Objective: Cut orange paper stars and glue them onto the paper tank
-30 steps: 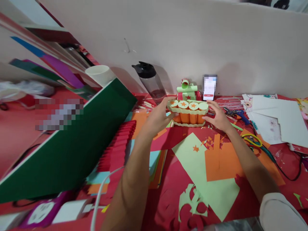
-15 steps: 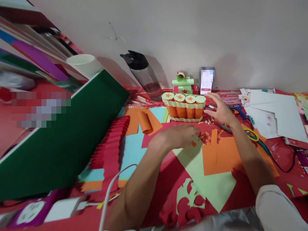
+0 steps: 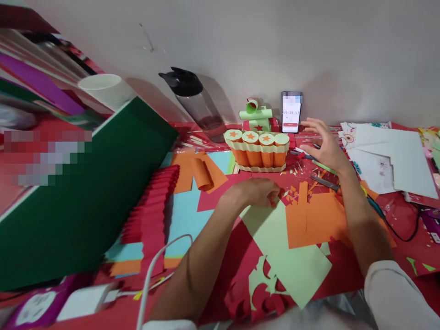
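My left hand is curled at the upper corner of a light green paper sheet. Its fingertips pinch a small orange paper star, mostly hidden by the fingers. My right hand hovers with its fingers apart above the pens, holding nothing. Between and beyond the hands stands a row of orange paper rolls with wavy cream bands at top and bottom. Their light green round tops carry orange stars, except the rightmost, which is plain. An orange sheet lies right of my left hand, with orange scraps behind it.
Scissors lie below my right hand. A tilted dark green board and pleated red paper occupy the left. A bottle, a small paper model and a phone stand along the wall. White sheets lie right.
My left fingers have closed at the orange star that lay on the green sheet. My right hand has moved right, away from the rolls, with its fingers still apart. The view has shifted slightly.
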`<move>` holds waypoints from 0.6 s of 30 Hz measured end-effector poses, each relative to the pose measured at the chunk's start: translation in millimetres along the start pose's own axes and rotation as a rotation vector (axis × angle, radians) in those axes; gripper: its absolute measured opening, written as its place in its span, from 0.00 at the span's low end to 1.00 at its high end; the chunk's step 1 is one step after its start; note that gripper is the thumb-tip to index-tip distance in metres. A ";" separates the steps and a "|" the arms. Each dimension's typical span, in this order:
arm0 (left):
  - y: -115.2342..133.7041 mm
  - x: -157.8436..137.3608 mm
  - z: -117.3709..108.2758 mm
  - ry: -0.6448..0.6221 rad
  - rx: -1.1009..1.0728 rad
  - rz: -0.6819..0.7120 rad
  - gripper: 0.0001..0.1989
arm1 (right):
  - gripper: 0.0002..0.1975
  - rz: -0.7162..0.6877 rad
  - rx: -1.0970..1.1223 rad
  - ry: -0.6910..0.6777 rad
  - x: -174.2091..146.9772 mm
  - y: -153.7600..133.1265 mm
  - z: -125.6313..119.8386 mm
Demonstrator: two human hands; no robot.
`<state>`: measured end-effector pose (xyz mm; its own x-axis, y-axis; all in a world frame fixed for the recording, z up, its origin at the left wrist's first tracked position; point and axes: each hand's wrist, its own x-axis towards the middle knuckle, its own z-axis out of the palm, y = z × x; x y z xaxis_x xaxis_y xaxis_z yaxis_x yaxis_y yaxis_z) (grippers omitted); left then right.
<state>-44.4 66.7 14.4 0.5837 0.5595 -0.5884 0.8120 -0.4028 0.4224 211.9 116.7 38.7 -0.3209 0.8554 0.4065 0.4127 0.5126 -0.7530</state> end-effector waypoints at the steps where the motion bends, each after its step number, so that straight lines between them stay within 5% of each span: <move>1: -1.7 0.6 0.1 0.005 -0.002 -0.011 0.07 | 0.26 -0.001 0.001 0.001 0.1 0.1 -0.5; 18: -35.0 12.1 7.2 0.115 -0.152 0.119 0.07 | 0.23 0.029 -0.029 -0.008 -0.2 -1.5 -3.3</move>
<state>-65.8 82.4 -12.4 0.6645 0.5971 -0.4493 0.7231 -0.3620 0.5883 214.1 116.0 41.4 -0.3154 0.8692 0.3809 0.4460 0.4900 -0.7490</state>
